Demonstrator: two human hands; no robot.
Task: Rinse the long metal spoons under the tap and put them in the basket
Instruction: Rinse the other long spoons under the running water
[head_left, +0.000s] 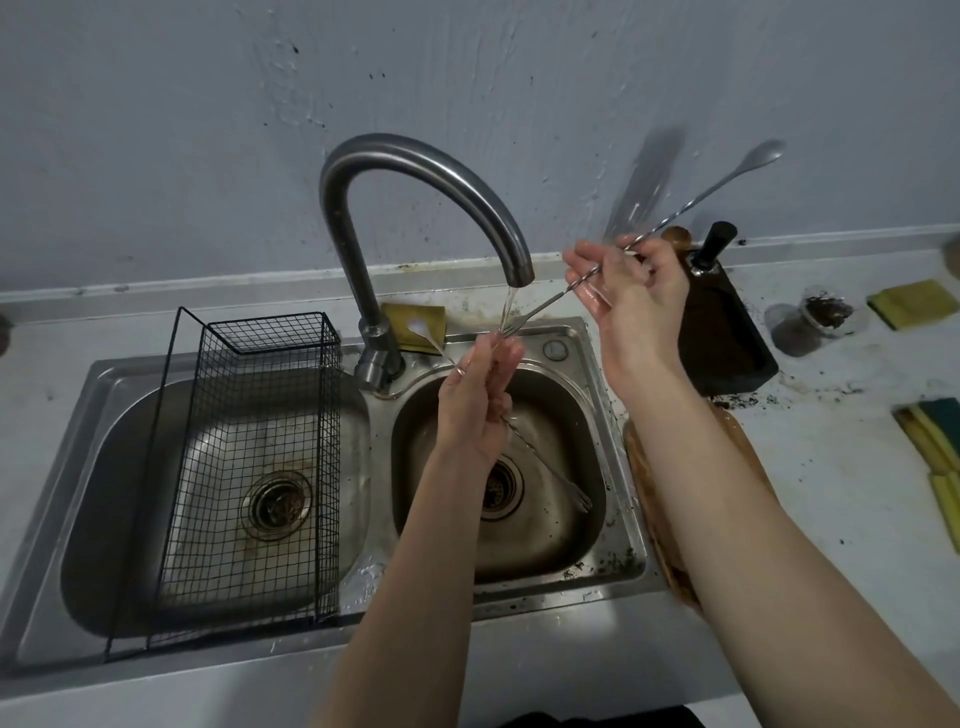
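Note:
Water runs from the curved steel tap (415, 171) into the right sink bowl (582, 519). My right hand (634, 291) grips a long twisted metal spoon (727, 176); its bowl points up to the right and its forked end sits in the stream. My left hand (478, 400) holds a second long spoon (423, 332), bowl end up beside the tap base, forked end down in the right bowl, and its fingertips touch the first spoon's fork under the water. A black wire basket (249, 441) stands in the left sink bowl, with nothing seen in it.
A yellow sponge (415, 322) lies behind the tap. Right of the sink are a black knock box (727, 332), a brown board (654, 499), a small glass with grounds (826, 312), and more sponges (914, 301). Coffee grounds spot the counter.

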